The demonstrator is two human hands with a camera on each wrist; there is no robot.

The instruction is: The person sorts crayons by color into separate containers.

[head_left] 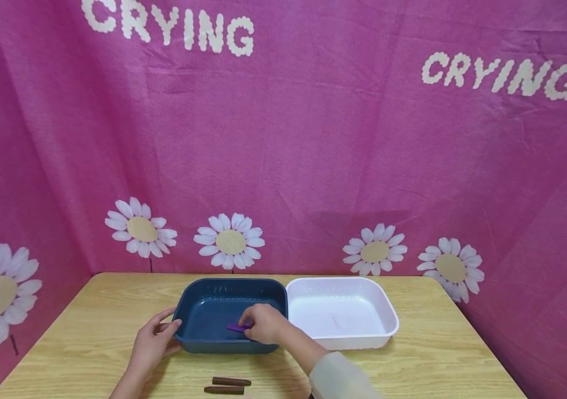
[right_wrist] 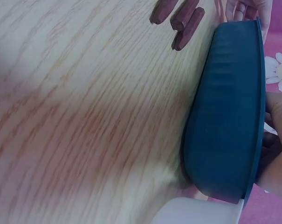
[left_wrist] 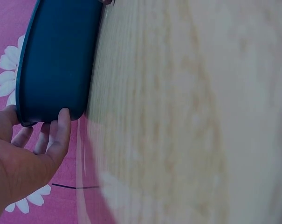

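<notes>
A dark blue basin (head_left: 233,346) stands on the table, its outer wall (right_wrist: 224,112) facing the right wrist view. My left hand (head_left: 150,342) grips its left rim, the thumb over the edge and the fingers against the outside; the left wrist view shows this hand (left_wrist: 33,154) at the basin's end. Inside the basin, my right hand (head_left: 265,324) pinches a purple crayon (head_left: 236,328) near the floor. The basin wall hides that crayon in the right wrist view. Brown crayons (head_left: 231,382) lie on the table in front of the basin.
A white basin (head_left: 340,342) stands right against the blue one on its right side. Both sit toward the far part of the wood-grain table (head_left: 438,354). Behind the table hangs a pink curtain (head_left: 293,166) with daisies and lettering.
</notes>
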